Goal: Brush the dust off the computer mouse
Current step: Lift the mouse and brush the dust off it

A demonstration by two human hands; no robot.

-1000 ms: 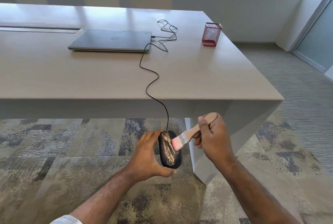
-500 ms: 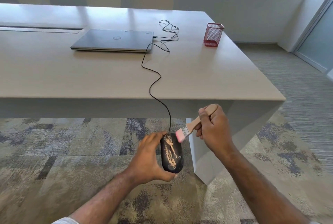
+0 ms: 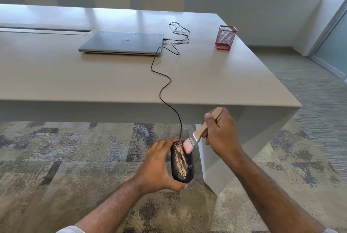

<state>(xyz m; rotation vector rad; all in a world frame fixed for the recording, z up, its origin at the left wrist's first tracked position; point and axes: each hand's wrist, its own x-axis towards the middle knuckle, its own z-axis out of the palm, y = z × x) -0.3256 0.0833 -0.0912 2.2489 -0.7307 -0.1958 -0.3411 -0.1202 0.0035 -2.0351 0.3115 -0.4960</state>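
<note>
A black computer mouse point(image 3: 181, 165) streaked with tan dust is held in the air below the table's front edge. My left hand point(image 3: 156, 167) grips it from the left, thumb under its near end. My right hand point(image 3: 221, 132) grips the wooden handle of a small brush point(image 3: 195, 139). The brush's pink bristles touch the far top of the mouse. The mouse's black cable point(image 3: 163, 86) runs up over the table edge to a closed grey laptop point(image 3: 122, 42).
The beige table point(image 3: 56, 82) fills the upper view, with a red mesh pen holder point(image 3: 225, 37) near its right side. Its white leg point(image 3: 214, 167) stands just right of the mouse. Patterned carpet point(image 3: 65, 157) lies below. Chairs line the far side.
The brush was on the middle of the mouse, lifted off past its far end, and now its bristles sit on the far top again. The left hand keeps holding the mouse.
</note>
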